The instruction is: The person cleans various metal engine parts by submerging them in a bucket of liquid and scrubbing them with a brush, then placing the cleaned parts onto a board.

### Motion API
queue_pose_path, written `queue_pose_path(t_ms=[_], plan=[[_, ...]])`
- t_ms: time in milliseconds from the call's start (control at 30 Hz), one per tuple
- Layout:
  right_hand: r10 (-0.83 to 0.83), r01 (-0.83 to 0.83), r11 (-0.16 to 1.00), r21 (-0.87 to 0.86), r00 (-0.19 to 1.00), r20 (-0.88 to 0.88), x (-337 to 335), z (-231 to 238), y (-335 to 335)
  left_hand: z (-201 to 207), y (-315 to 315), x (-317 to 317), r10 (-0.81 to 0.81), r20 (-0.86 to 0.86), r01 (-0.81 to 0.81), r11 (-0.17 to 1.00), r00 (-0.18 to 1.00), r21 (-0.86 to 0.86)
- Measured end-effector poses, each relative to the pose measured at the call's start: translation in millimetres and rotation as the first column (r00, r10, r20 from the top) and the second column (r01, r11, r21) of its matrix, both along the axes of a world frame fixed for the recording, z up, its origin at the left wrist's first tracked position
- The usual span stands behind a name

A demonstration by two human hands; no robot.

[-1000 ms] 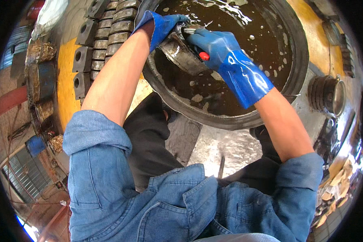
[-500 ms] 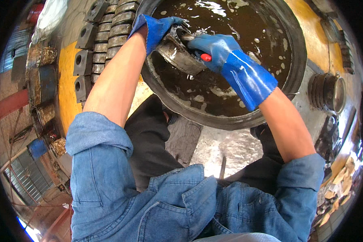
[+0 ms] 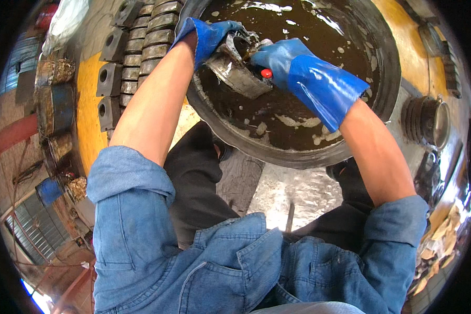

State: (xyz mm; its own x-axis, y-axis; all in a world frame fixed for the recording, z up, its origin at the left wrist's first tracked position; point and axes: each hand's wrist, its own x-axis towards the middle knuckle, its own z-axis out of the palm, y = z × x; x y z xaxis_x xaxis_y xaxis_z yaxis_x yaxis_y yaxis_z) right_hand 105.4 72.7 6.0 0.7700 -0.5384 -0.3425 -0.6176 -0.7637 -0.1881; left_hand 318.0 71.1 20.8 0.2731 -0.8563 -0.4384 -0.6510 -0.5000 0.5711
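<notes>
Head view: here's left hand (image 3: 214, 35), blue-gloved, fingers curled on upper edge of metal ring (image 3: 238, 76); ring tilted, within rim of round basin (image 3: 277, 157); right hand (image 3: 285, 57) at ring's opening, fingers closed round red-ended tool (image 3: 267, 73), mostly hidden.

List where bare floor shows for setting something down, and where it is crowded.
A pale patch between the dark trouser legs, on the near side of the tub, looks bare except for a thin dark bar. A yellow strip left of the holed blocks looks bare too. Crowded: between those blocks and the tub, where metal pieces sit in rows.
</notes>
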Motion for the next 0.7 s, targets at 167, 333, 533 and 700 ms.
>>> queue_pose_path(t_ms=[167,333,533,700], plan=[[0.206,-0.091,0.94,-0.33,0.92,0.334,-12,-41,-11,17,7,-20,-0.033,-0.265,0.003,0.993,0.964,-0.114],[-0.11,0.146,0.982,-0.119,0.958,0.266,-14,-35,6,12,9,-19,-0.012,-0.305,-0.018,0.995,0.952,-0.096],[-0.271,0.236,0.951,0.2,0.948,0.168,-16,-13,-4,28,5,-34,0.011,-0.3,-0.009,1.0,0.954,0.008],[-0.071,0.065,0.99,0.124,0.996,0.052,-17,-10,-3,-3,-8,-11,-0.014,-0.312,0.016,1.0,0.95,0.002]])
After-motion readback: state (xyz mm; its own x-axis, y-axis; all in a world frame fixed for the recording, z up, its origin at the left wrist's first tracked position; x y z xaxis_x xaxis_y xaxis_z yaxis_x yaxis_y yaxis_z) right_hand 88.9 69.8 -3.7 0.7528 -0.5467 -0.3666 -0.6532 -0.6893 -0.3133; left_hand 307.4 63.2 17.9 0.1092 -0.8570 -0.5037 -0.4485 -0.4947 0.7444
